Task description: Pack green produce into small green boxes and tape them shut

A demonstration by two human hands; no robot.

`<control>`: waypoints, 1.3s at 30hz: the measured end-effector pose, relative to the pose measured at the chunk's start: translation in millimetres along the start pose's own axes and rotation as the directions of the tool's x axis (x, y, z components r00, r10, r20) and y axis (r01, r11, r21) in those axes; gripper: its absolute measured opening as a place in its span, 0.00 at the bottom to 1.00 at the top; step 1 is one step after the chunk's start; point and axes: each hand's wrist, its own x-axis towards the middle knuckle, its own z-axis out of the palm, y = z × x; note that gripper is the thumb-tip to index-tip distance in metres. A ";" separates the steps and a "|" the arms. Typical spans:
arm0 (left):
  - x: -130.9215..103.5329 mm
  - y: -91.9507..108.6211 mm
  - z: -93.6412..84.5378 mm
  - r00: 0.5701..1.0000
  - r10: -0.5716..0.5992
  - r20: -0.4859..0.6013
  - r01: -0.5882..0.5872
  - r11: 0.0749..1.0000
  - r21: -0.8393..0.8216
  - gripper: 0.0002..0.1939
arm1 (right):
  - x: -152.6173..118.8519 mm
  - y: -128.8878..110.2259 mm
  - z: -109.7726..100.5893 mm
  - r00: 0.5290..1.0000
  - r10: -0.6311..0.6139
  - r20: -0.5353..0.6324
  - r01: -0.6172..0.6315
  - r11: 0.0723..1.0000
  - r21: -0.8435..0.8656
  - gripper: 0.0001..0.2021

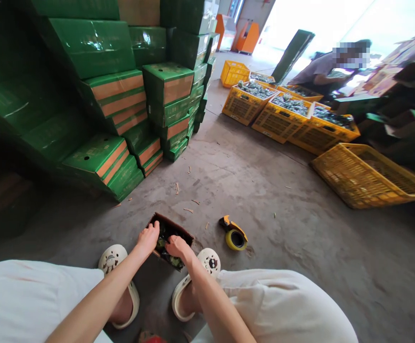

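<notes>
A small open cardboard box (182,229) stands on the floor between my feet, with green produce in dark, shiny plastic wrapping (161,242) inside. My left hand (149,237) is over the box's left end, its fingers curled down inside the rim; what they grip is hidden. Bent into the right part of the box, my right hand (179,247) has its fingers closed on the plastic-wrapped produce. To the right of the box, a tape dispenser (236,233) with a yellowish roll lies on the floor.
Stacked green cartons (96,152) rise at the left. Yellow crates (282,119) full of wrapped goods stand at the back right, near a crouching person (314,71). Another yellow crate (350,181) sits nearer. Cardboard scraps (177,188) litter the floor. White clogs (209,262) flank the box.
</notes>
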 end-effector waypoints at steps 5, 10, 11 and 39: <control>1.0 5.7 8.1 0.983 0.168 0.076 -0.167 0.986 -0.023 0.35 | 2.7 -0.2 11.1 0.994 0.107 -0.026 -0.106 0.994 0.019 0.14; 5.2 8.4 8.5 0.980 0.166 0.112 -0.161 0.986 -0.052 0.39 | 0.9 1.2 5.5 0.996 0.091 0.010 -0.091 0.996 0.016 0.15; 5.5 9.0 7.6 0.983 0.150 0.103 -0.144 0.988 -0.059 0.38 | 0.7 3.3 1.6 0.997 0.069 0.030 -0.070 0.998 0.010 0.15; 17.1 1.5 22.5 0.959 0.183 0.216 -0.141 0.970 -0.196 0.53 | -14.5 1.9 -4.9 0.991 0.028 -0.129 -0.046 0.990 -0.135 0.32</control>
